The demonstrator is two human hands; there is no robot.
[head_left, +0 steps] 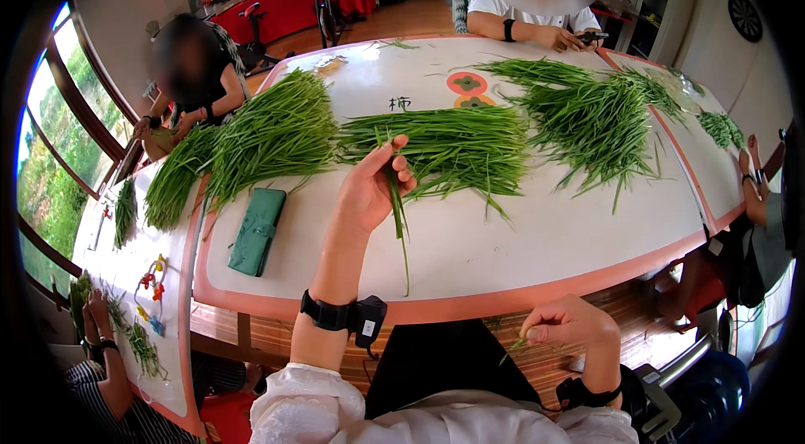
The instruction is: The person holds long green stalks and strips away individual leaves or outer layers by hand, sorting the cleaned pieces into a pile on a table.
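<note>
My left hand (pixel 367 186) is raised over the table, its fingers closed on a few long green garlic chives (pixel 399 213). One blade dangles well below the others. Low at the right, beyond the table's near edge and over the floor, my right hand (pixel 579 328) pinches a short wisp of green leaf (pixel 513 349) between thumb and fingertips. Behind my left hand, a broad heap of chives (pixel 470 138) lies across the table (pixel 537 255). More chives form a tall heap (pixel 277 129) to the left and a looser pile (pixel 591 121) to the right.
A green wallet (pixel 257 233) lies left of my left forearm. Coloured toy-like pieces (pixel 151 285) rest on the left side table. People sit around: one far left, one at the back holding a phone (pixel 592 37), others at both edges. A metal chair armrest (pixel 683 360) stands at my right.
</note>
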